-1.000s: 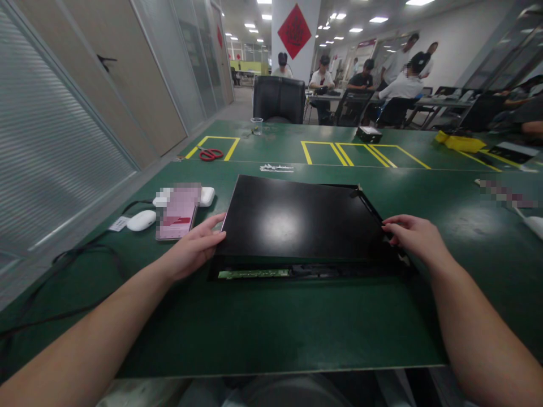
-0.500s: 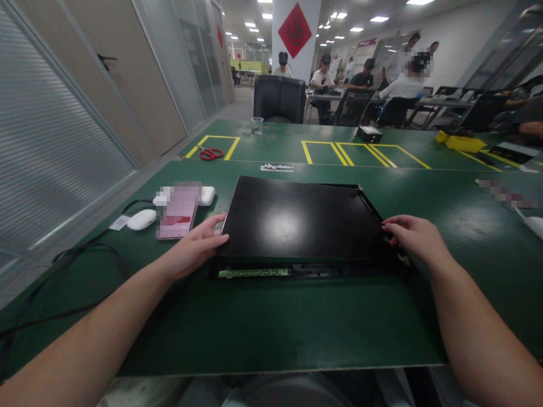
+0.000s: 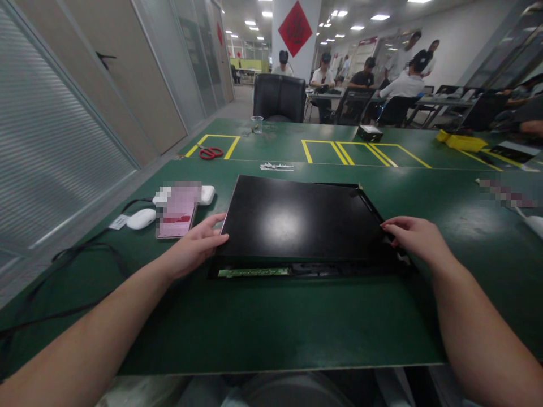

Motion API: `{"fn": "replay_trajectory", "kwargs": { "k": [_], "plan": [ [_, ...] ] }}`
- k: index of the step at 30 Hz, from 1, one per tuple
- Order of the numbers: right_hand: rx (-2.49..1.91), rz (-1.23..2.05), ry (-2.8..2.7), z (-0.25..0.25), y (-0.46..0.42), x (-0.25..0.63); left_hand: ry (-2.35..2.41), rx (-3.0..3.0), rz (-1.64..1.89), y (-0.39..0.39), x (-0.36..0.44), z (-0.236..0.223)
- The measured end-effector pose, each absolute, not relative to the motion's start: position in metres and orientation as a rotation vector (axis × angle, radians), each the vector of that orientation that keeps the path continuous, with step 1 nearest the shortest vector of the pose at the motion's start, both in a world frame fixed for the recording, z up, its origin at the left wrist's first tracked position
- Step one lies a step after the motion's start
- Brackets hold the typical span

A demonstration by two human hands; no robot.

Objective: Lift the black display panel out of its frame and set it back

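Observation:
A glossy black display panel lies askew over a dark frame, its near edge raised a little. Along the frame's near side a green circuit board strip is exposed. My left hand grips the panel's left edge, thumb on top and fingers at the side. At the panel's right edge my right hand pinches with thumb and forefinger; the other fingers curl under and are partly hidden. Part of the frame shows past the panel at the far right corner.
Left of the panel lie a phone, a white mouse and a black cable. Beyond are red-handled scissors, white scraps, a clear cup and a small black box on the green table. People sit farther back.
Hardly anything differs. My right hand's fingers have shifted very slightly at the panel's edge; the panel and my left hand keep their places.

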State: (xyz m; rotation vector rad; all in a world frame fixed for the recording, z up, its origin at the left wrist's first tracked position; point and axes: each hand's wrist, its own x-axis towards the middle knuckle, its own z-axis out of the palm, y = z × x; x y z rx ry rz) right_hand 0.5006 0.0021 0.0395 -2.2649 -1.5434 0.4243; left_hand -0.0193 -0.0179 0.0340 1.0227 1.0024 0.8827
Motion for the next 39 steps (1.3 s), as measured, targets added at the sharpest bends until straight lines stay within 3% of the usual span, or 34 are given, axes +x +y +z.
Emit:
{"fn": "replay_trajectory", "kwargs": {
  "k": [32,39],
  "plan": [
    [-2.27,0.468,-1.518,0.042,0.003,0.497,1.089,1.062,0.874,-0.026,-0.01,0.052],
    [-2.272,0.476,-1.526,0.042,0.002,0.499,1.179,1.312,0.951,-0.024,-0.014,0.05]
  ]
}}
